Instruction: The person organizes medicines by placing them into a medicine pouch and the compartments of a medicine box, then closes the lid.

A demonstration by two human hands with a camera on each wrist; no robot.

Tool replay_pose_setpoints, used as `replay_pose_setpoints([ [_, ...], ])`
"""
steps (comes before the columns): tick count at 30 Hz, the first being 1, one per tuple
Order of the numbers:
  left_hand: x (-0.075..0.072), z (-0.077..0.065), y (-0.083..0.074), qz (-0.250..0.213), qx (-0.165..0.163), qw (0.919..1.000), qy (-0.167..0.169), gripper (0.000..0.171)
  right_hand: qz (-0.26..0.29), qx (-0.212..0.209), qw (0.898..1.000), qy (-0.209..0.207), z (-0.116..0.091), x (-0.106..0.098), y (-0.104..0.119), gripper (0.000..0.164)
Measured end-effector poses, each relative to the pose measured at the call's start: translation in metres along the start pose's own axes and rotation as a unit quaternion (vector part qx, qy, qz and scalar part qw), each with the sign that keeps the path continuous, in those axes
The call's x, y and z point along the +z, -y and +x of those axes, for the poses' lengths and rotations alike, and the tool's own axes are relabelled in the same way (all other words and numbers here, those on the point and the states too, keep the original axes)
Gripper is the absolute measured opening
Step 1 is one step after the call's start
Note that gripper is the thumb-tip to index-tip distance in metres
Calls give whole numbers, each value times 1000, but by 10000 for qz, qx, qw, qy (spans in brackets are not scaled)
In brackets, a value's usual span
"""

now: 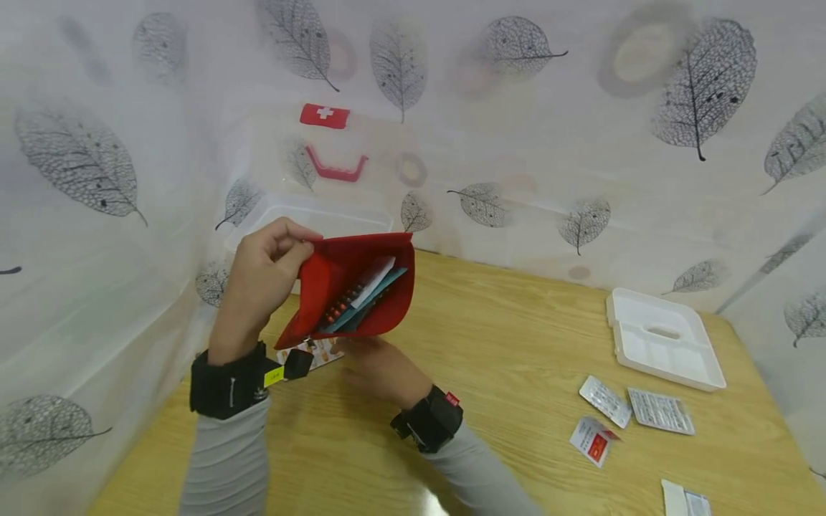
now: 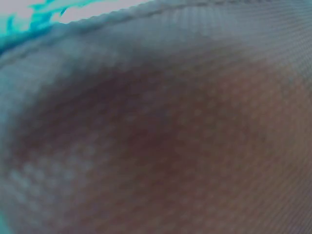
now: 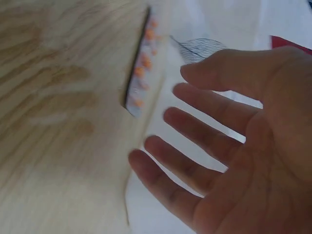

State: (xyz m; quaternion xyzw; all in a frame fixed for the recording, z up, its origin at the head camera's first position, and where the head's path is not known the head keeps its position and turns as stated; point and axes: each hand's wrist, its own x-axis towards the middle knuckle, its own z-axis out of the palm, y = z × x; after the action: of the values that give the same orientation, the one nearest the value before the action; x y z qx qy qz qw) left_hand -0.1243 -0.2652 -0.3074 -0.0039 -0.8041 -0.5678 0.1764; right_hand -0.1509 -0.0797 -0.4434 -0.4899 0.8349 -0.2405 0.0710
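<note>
Leaf-printed sheeting (image 1: 581,136) backs the wooden desk (image 1: 503,344) on my feed. I see the left hand (image 1: 257,276) pinching the rim of a red pouch (image 1: 399,308), its mouth open above the desk, packs (image 1: 369,290) inside. Below, the right hand (image 1: 381,373) has loosely extended fingers near a blister pack (image 1: 325,352) on the desk.

White sheeting (image 1: 555,143) (printed with dark skeleton leaves (image 1: 700,84)) stands on 3 sides of a wood-grain table (image 1: 510,330).

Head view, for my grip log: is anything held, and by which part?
The left hand pinches the red pouch by its upper left corner; the right hand holds nothing.
</note>
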Motion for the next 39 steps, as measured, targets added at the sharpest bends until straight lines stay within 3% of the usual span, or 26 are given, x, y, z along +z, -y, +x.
replay_pose_setpoints([
  [5,0,0,1,-5,-95,9999,-46,20,187,255,9995,0,20,15,-3,61],
  [10,0,0,2,-11,-71,10000,-52,20,366,234,9991,-29,33,20,-3,43],
  [17,-1,1,2,-52,-84,9999,18,21,138,342,9992,179,43,24,-1,27],
  [23,-1,2,2,17,-101,9999,5,20,114,57,9994,333,47,31,-3,12],
  [33,-1,2,2,94,-116,9998,103,22,-499,-244,9983,159,40,33,-5,34],
  [39,0,1,1,169,-162,9997,74,21,-897,-592,9940,222,33,34,-9,30],
])
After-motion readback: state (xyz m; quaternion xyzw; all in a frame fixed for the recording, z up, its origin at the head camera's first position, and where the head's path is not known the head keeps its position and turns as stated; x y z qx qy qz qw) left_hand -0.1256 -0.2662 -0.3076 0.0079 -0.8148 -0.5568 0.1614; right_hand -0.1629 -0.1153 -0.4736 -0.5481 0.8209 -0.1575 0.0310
